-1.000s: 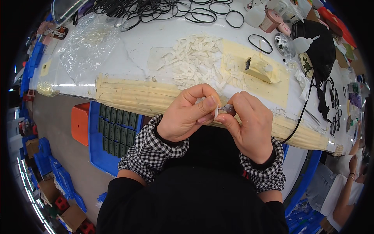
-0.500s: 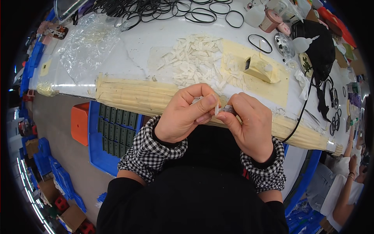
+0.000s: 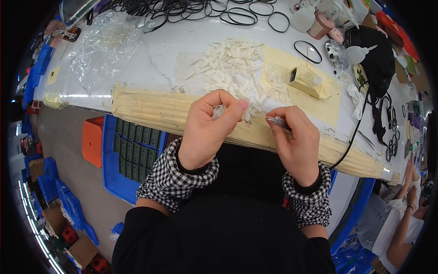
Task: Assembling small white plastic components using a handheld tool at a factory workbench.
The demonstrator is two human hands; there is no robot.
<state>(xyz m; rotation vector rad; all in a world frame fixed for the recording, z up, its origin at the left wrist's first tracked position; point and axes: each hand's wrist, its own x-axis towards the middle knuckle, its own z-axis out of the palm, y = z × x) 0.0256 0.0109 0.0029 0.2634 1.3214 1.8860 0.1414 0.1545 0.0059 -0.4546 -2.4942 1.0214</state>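
My left hand (image 3: pixel 205 130) is closed at the near edge of the table, thumb pressed to the bent index finger. Small whitish pieces (image 3: pixel 219 111) show inside the curl of its fingers. Between thumb and fingers, my right hand (image 3: pixel 299 141) pinches a small grey blade-like piece (image 3: pixel 279 122), its tip pointing toward the left hand. The two hands are apart. Just beyond them lies a loose heap of thin, translucent white strips (image 3: pixel 232 61), spilling onto a yellow sheet (image 3: pixel 315 102).
A yellow-taped block (image 3: pixel 310 82) stands on the sheet. Black rubber rings (image 3: pixel 239 17) pile at the back, with clear plastic film (image 3: pixel 102 55) at left. Yellow padding (image 3: pixel 146 102) lines the front edge. Below left are a blue crate (image 3: pixel 109 160) and an orange stool (image 3: pixel 93 141).
My hands have drawn apart; they met at the fingertips before. The narrow white strip that stood between them is no longer visible there. The grey piece stays in my right hand.
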